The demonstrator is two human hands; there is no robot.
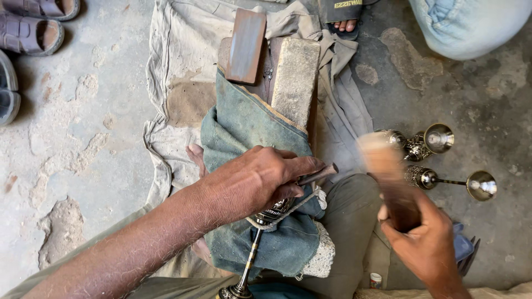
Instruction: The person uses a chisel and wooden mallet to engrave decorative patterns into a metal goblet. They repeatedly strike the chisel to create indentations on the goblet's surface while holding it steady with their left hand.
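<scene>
At centre, the left hand (pixel 252 182) grips a thin punch (pixel 317 174) against an engraved metal goblet (pixel 260 232) lying on blue cloth (pixel 244 127) at lower centre. At right, the right hand (pixel 424 238) clasps a blurred wooden mallet (pixel 388 177), near two finished goblets (pixel 438 160) on the floor.

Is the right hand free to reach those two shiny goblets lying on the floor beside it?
Probably not right away: the right hand is closed on a wooden mallet. The two goblets lie close by on bare floor with nothing between, so the path looks open, but the grip is occupied.
</scene>
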